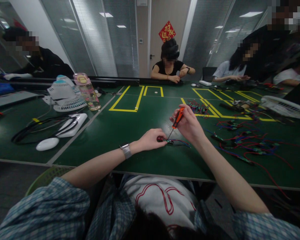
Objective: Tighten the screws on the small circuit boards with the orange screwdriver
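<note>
My right hand [189,125] is closed around the orange and black handle of a screwdriver [178,118]. The shaft slants down to the left, and its tip meets or nearly meets a small green circuit board [169,142] lying on the table. My left hand [153,139] pinches the left end of that board, where a dark reddish round part shows between the fingers. Blue and red wires [181,141] trail from the board's right end. The exact contact of the tip is too small to make out.
More wired boards [250,143] lie to the right, with a bundle [197,107] beyond my right hand. At left are a white fan [65,95], a bottle [87,91], black cables [40,128] and a white mouse [47,144]. Several people sit around the green table [95,143].
</note>
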Action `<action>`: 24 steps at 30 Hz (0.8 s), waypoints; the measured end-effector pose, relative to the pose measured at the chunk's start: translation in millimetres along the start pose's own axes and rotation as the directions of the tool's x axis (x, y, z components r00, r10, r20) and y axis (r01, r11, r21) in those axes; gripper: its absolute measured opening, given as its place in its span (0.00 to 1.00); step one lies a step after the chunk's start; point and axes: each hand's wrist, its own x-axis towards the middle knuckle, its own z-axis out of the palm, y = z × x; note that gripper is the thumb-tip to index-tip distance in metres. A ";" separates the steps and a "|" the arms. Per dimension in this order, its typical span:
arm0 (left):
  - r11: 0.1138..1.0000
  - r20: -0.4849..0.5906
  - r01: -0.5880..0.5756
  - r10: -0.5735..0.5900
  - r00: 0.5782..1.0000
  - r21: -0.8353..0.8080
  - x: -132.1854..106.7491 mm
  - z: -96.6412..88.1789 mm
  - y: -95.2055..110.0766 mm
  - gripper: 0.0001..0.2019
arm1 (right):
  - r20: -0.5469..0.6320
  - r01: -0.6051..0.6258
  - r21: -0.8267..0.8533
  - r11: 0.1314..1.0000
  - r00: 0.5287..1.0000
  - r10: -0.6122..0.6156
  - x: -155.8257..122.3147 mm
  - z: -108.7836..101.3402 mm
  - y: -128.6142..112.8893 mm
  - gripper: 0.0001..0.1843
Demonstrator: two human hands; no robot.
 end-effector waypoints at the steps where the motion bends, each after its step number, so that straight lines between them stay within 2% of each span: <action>1: 1.000 -0.002 -0.003 0.003 1.000 -0.001 0.0 0.1 -0.2 0.06 | 0.001 0.001 0.000 1.000 1.000 -0.001 0.2 0.1 -0.1 0.12; 8: 1.000 -0.007 -0.009 0.009 1.000 0.002 0.0 0.6 -1.1 0.06 | 0.036 -0.036 0.057 0.998 0.999 0.034 -0.4 1.1 -2.3 0.13; 15: 1.000 0.004 0.007 -0.007 1.000 -0.001 -0.2 0.5 -0.3 0.06 | -0.037 -0.010 0.062 0.998 0.999 0.013 0.2 -2.4 -0.6 0.15; 24: 1.000 0.007 0.002 -0.002 1.000 -0.006 0.1 -0.3 0.5 0.06 | 0.020 -0.007 0.047 0.999 1.000 0.006 0.0 -1.6 -0.6 0.14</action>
